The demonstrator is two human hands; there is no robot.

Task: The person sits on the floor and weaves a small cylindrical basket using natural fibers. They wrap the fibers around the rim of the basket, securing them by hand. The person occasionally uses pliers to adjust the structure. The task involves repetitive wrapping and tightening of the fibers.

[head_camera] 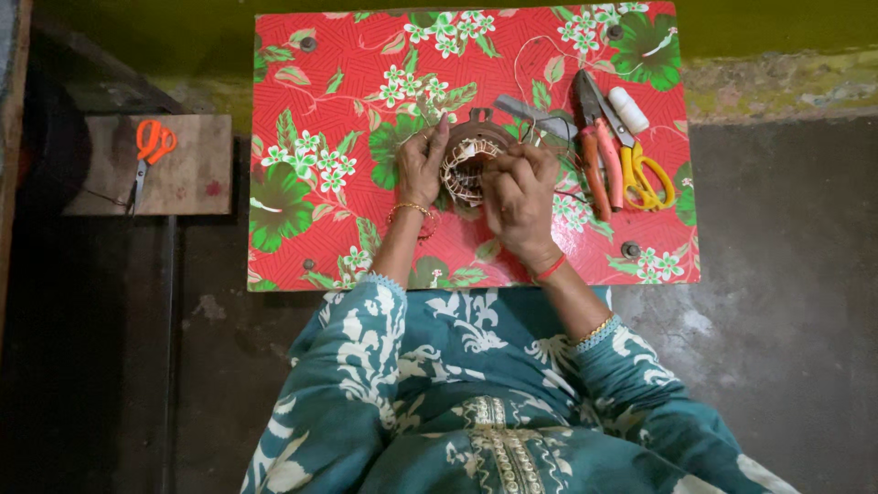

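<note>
A round dark metal motor stator (pixel 472 155) with pale windings inside its ring sits on the red floral table (pixel 320 238). My left hand (pixel 421 169) grips its left rim, fingers pressed against the ring. My right hand (pixel 518 197) rests on its right side, fingertips pinched over the windings with a thin white thread (pixel 523 73) running up and away from it. Both wrists wear bangles.
Right of the stator lie a grey flat tool (pixel 535 117), orange-handled pliers (pixel 599 155), yellow-handled scissors (pixel 640 169) and a white spool (pixel 628 110). A small wooden stand (pixel 183 174) at left holds orange-handled scissors (pixel 149 151). Dark floor surrounds the table.
</note>
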